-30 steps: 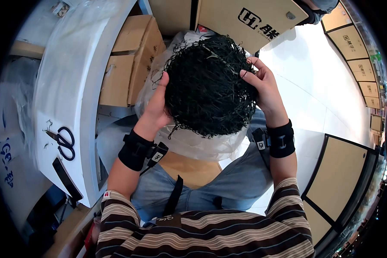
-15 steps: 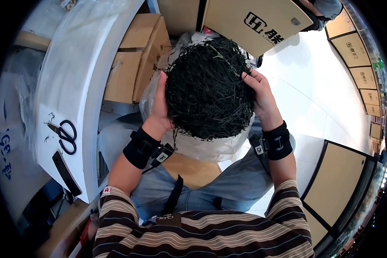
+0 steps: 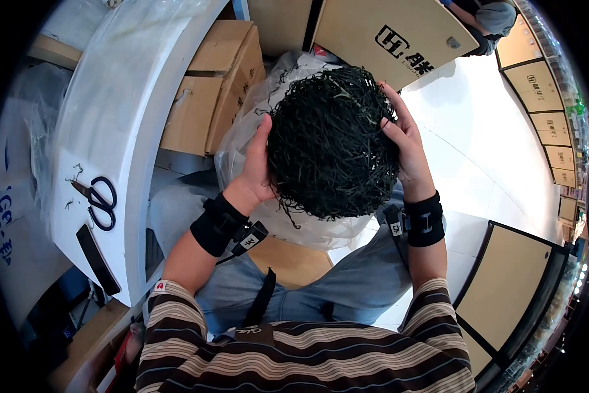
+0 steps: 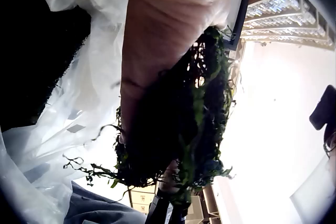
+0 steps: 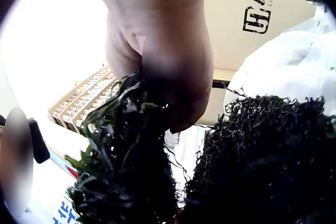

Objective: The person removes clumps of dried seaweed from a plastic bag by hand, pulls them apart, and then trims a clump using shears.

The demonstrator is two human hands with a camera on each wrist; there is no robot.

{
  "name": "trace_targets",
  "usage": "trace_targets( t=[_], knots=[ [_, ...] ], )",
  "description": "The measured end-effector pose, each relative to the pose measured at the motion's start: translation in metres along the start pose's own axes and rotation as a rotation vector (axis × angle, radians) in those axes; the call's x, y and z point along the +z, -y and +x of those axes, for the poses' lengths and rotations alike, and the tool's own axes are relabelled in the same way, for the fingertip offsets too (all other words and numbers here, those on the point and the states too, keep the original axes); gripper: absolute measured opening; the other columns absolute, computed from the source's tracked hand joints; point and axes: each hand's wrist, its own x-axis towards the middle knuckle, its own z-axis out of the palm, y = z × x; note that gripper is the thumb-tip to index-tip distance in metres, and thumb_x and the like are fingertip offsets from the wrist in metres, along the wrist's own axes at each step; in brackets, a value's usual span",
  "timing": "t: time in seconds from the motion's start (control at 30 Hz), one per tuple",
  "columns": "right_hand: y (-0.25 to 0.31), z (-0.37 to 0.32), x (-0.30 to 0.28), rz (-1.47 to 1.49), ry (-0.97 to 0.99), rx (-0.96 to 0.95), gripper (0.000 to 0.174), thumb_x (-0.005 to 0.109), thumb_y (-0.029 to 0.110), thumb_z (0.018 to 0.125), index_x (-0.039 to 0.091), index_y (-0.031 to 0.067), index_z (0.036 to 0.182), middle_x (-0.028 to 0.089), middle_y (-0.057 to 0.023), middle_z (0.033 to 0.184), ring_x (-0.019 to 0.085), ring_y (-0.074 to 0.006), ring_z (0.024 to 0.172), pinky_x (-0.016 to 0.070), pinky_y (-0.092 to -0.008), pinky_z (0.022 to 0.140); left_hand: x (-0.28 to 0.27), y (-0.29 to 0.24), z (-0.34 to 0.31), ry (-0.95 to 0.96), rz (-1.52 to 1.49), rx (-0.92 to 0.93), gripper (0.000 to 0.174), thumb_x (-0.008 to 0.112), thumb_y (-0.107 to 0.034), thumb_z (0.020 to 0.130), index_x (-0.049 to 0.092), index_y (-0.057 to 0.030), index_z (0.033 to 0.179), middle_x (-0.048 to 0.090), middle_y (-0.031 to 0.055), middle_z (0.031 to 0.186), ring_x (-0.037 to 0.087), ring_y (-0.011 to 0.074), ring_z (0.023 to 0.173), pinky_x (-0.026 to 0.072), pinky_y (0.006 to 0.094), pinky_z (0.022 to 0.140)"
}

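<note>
A round, tangled cake of dark green dried seaweed strands [image 3: 333, 144] is held between both hands above the lap. My left hand [image 3: 258, 167] grips its left side, thumb up along the edge and the other fingers hidden beneath. On the far right, my right hand [image 3: 409, 141] holds the rim, its thumb on top and the fingers around the edge. Loose strands [image 4: 97, 171] dangle from the cake in the left wrist view. A second dark mass of seaweed [image 5: 268, 155] appears beside the held cake in the right wrist view.
A translucent plastic bag [image 3: 242, 141] lies beneath the seaweed. On the white counter [image 3: 121, 124] at left are scissors [image 3: 98, 203] and a black phone-like slab [image 3: 98, 259]. Cardboard boxes [image 3: 196, 111] stand beyond the left hand. Another person [image 3: 494, 23] is at the far right.
The seaweed cake and both hands have shifted a little right and down in the head view. The right hand's fingers now reach farther up around the rim.
</note>
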Motion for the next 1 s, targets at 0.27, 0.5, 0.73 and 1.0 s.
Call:
trace_targets(
  t=[0.27, 0.5, 0.73, 1.0],
  knots=[
    [-0.019, 0.001, -0.013, 0.23, 0.009, 0.155, 0.049, 0.059, 0.009, 0.089, 0.043, 0.0008, 0.134, 0.049, -0.008, 0.133, 0.052, -0.0156, 0.117, 0.0408, -0.0283, 0.101, -0.049, 0.01, 0.003, 0.249, -0.311, -0.072, 0.069, 0.044, -0.06, 0.091, 0.047, -0.007, 0.135, 0.056, 0.0115, 0.129, 0.056, 0.0268, 0.116, 0.0459, 0.0435, 0.099],
    [-0.017, -0.005, 0.003, 0.307, 0.114, 0.203, 0.057, 0.061, 0.012, 0.088, 0.038, -0.002, 0.138, 0.049, -0.0094, 0.134, 0.05, -0.0159, 0.119, 0.0392, -0.0285, 0.102, -0.039, 0.013, 0.002, 0.15, -0.246, -0.081, 0.052, 0.045, -0.043, 0.092, 0.052, -0.0033, 0.125, 0.061, 0.0117, 0.119, 0.061, 0.0252, 0.105, 0.0504, 0.0409, 0.092],
    [0.0, -0.014, -0.009, 0.184, 0.048, 0.11, 0.064, 0.061, 0.023, 0.088, 0.036, -0.0046, 0.139, 0.051, -0.0121, 0.132, 0.051, -0.0188, 0.118, 0.0367, -0.0299, 0.104, -0.021, 0.001, -0.006, -0.024, -0.092, -0.079, 0.036, 0.046, -0.026, 0.093, 0.057, 0.0005, 0.114, 0.065, 0.012, 0.108, 0.066, 0.0235, 0.095, 0.0548, 0.0383, 0.085],
    [0.003, -0.019, -0.061, 0.131, -0.162, -0.065, 0.052, 0.044, 0.027, 0.098, 0.038, -0.0051, 0.139, 0.051, -0.0111, 0.134, 0.051, -0.0197, 0.119, 0.0376, -0.0313, 0.103, -0.024, -0.02, 0.001, -0.034, 0.114, -0.111, 0.029, 0.049, -0.017, 0.092, 0.061, 0.0026, 0.11, 0.067, 0.0127, 0.107, 0.066, 0.0237, 0.098, 0.0531, 0.0384, 0.09]
  ],
)
